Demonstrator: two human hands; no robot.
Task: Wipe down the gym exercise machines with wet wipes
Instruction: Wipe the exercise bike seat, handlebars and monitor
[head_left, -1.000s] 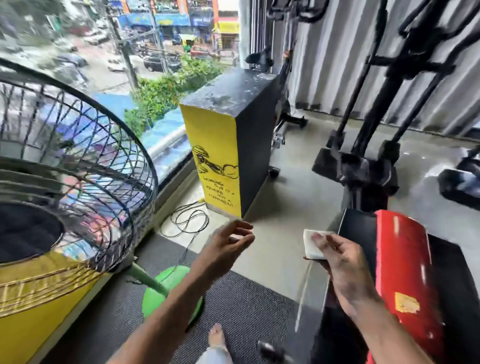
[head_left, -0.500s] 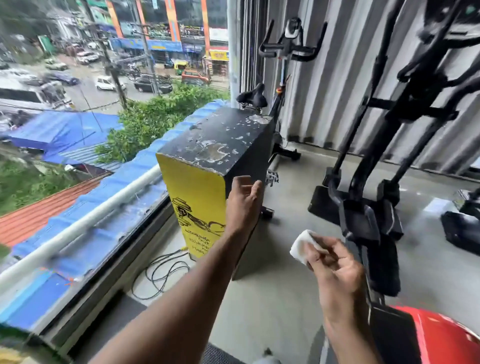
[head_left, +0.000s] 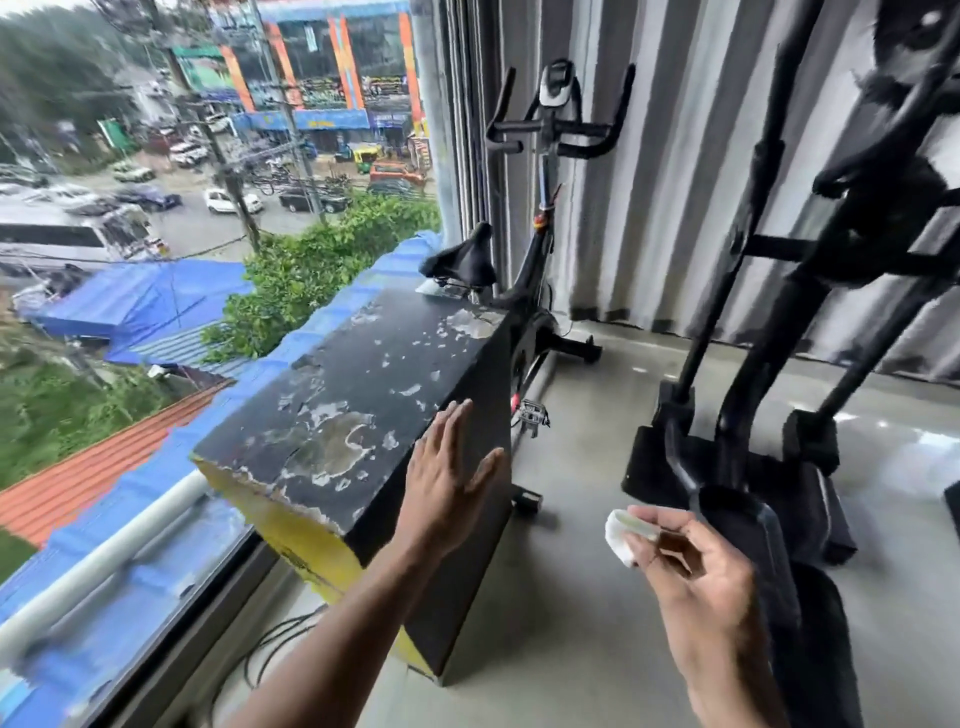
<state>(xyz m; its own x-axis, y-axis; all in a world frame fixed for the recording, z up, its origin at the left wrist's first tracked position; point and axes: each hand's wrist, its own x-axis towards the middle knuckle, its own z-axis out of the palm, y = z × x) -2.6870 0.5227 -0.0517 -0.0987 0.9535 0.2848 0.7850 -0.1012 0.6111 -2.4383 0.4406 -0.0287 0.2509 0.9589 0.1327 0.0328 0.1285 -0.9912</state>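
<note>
Your right hand (head_left: 691, 566) pinches a folded wipe (head_left: 621, 535) between thumb and fingers, held in the air over the floor (head_left: 597, 597), touching no machine. Your left hand (head_left: 449, 478) is released, fingers straight, beside the black side of the box (head_left: 337, 415) near its top edge; whether the palm actually touches it you cannot tell from this angle.

As for progress, nothing here shows a surface being wiped. The box top is flaked and patchy, but that looks like worn paint, so it says little about cleaning. The bike (head_left: 540, 223) stands beyond the box by the window (head_left: 156, 260), well apart from both hands, and the elliptical (head_left: 779, 441) stands to your right, its nearest pedal just beside the wipe hand. Neither shows any sign of being wet or wiped. Judged from this, both remain to do, and the elliptical is the closer next target.
</note>
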